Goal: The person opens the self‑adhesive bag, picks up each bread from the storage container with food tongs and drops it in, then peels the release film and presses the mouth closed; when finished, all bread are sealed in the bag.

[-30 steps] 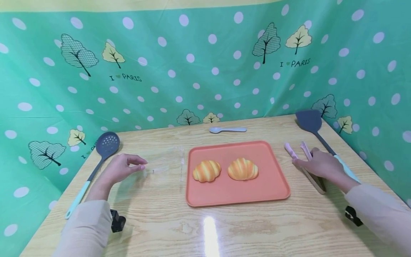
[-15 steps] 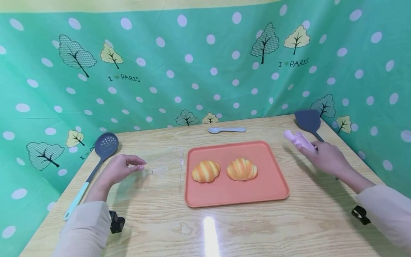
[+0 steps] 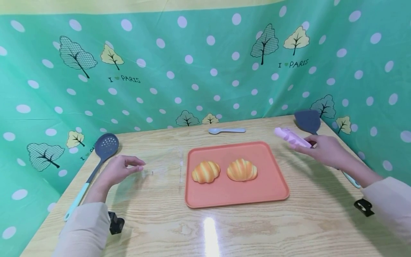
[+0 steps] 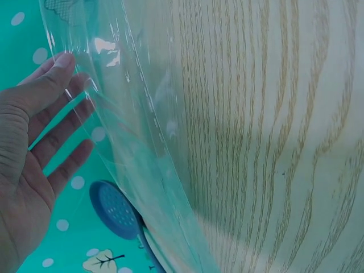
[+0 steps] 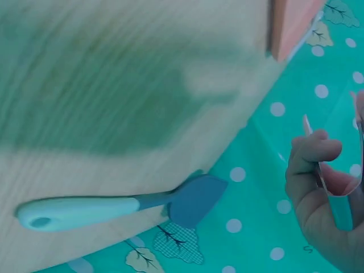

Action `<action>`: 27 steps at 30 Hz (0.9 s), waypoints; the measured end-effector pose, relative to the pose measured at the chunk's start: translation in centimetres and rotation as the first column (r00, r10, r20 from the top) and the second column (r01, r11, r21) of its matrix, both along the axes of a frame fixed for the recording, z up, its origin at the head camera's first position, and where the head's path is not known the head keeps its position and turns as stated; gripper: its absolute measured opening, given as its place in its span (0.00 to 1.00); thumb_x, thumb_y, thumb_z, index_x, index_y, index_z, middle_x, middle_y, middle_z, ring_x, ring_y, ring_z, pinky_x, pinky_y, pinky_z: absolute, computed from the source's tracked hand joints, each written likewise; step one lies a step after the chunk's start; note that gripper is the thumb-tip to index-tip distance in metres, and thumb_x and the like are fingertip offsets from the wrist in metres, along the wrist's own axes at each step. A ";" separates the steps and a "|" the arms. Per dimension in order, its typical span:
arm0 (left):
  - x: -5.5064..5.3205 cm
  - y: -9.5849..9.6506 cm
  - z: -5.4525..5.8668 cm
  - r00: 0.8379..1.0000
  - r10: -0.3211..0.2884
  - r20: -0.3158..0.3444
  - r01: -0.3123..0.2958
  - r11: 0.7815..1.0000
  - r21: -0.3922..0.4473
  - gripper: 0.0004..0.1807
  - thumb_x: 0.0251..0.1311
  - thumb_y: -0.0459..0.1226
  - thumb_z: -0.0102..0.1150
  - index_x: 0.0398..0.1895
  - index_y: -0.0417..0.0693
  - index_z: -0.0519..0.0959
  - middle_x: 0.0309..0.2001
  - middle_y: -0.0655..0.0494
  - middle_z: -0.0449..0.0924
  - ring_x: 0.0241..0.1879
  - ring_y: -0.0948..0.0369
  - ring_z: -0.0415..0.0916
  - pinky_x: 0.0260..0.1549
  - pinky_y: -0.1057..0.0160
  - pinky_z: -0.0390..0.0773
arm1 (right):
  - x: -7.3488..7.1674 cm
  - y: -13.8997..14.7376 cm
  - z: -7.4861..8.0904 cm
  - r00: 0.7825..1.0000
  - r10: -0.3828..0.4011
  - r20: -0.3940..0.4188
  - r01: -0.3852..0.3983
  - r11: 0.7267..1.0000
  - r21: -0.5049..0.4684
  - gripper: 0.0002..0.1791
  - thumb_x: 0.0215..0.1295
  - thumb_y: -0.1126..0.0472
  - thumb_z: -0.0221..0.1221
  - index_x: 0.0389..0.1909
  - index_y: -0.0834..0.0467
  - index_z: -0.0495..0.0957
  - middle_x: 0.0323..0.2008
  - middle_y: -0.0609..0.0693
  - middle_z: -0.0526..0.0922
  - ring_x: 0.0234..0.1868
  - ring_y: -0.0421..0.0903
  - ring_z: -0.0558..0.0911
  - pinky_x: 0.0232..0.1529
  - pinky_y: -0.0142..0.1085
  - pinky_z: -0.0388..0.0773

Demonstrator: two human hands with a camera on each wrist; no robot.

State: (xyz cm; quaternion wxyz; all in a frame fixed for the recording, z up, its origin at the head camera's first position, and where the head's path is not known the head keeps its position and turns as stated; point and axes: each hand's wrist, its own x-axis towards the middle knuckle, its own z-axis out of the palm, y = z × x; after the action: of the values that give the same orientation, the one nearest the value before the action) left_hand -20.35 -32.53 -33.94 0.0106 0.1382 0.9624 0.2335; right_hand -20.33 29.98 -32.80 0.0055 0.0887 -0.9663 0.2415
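Note:
My left hand [image 3: 120, 169] pinches the edge of a clear plastic bag [image 4: 153, 131] between thumb and fingers; the bag is spread toward the tray and hard to see in the head view. My right hand [image 3: 327, 151] grips a pair of tongs [image 3: 293, 137] above the right side of the table. Their pink tips point left toward the far side, and the right wrist view shows their two arms spread apart. Between the hands lies a coral tray [image 3: 237, 196] bearing two croissants, the left croissant [image 3: 206, 171] and the right croissant [image 3: 242, 170].
A slotted skimmer [image 3: 107, 144] lies along the left table edge. A spatula [image 3: 307, 121] with a mint handle lies at the right edge, partly behind my right hand. A small spoon [image 3: 226, 130] rests behind the tray. A dotted green curtain [image 3: 199, 53] stands behind the table.
My right hand has lifted the tongs off the table, and their pink tips have swung up and to the left. My left hand has stayed in place at the bag.

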 end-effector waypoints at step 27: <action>-0.1 0.2 0.0 1.000 0.003 0.003 -0.003 1.000 0.008 0.11 0.66 0.36 0.66 0.48 0.41 0.87 0.45 0.46 0.88 0.53 0.40 0.80 0.52 0.37 0.77 | 0.2 -5.3 2.4 0.932 0.350 -0.090 -0.311 0.903 0.298 0.41 0.57 0.35 0.70 0.62 0.61 0.78 0.40 0.50 0.85 0.39 0.48 0.85 0.34 0.44 0.83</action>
State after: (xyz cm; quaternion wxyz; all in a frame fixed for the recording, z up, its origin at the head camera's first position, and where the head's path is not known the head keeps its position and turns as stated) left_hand -20.49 -32.36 -33.98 0.0109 0.1366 0.9617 0.2374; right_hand -20.12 24.68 -30.36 0.0203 0.2684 -0.9585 0.0937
